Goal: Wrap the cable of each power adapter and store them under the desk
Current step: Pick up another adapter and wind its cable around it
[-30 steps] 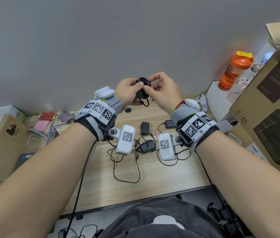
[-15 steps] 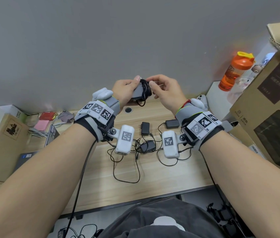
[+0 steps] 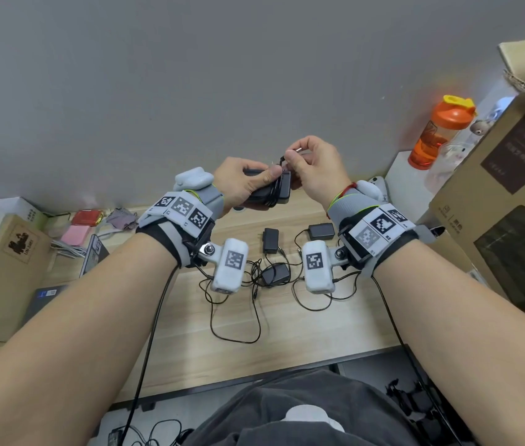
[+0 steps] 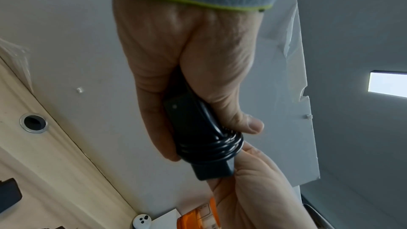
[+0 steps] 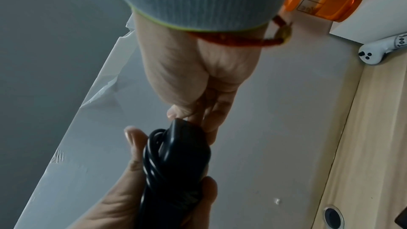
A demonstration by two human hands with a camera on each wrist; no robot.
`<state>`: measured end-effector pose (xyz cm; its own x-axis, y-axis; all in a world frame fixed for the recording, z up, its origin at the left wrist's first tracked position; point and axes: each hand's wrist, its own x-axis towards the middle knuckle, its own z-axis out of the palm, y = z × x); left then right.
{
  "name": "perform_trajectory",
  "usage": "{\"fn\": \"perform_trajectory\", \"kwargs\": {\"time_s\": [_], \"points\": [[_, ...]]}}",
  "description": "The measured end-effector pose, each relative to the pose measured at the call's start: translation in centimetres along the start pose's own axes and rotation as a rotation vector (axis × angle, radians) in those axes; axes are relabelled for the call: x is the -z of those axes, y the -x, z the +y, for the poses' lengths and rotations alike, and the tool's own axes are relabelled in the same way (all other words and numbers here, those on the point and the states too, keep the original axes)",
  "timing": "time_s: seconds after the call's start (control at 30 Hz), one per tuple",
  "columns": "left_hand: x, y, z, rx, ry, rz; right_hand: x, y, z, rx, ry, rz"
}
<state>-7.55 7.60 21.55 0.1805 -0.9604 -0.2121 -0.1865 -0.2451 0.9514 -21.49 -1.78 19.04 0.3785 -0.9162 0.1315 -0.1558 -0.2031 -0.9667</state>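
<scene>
Both hands [image 3: 282, 177] grip wrapped adapter [image 3: 267, 191].

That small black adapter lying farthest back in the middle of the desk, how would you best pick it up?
Pinch the middle adapter across its two long sides, coming straight down from above. It lies flat on the desk, its narrow body free on both flanks; its cable trails off the near end, so avoid that end.

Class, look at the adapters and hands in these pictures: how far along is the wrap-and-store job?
Done: nothing is visibly stored yet. In hand: the left hand grips one adapter with its cable coiled round it, while the right hand pinches the cable's plug end. Left: three adapters lie on the desk with loose, tangled cables; all four then go under the desk.
</scene>
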Motion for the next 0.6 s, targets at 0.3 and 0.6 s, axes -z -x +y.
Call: {"fn": "perform_trajectory", "kwargs": {"time_s": [0.3, 0.6], "points": [[-0.1, -0.8, -0.1, 0.024, -0.088, -0.082, 0.3, -0.4, 0.6, -0.033, 0.083, -0.034], [-1.0, -2.0, -2.0, 0.041, -0.161, -0.113, 0.6, 0.0, 2.3, -0.282, -0.125, -0.192]]}}
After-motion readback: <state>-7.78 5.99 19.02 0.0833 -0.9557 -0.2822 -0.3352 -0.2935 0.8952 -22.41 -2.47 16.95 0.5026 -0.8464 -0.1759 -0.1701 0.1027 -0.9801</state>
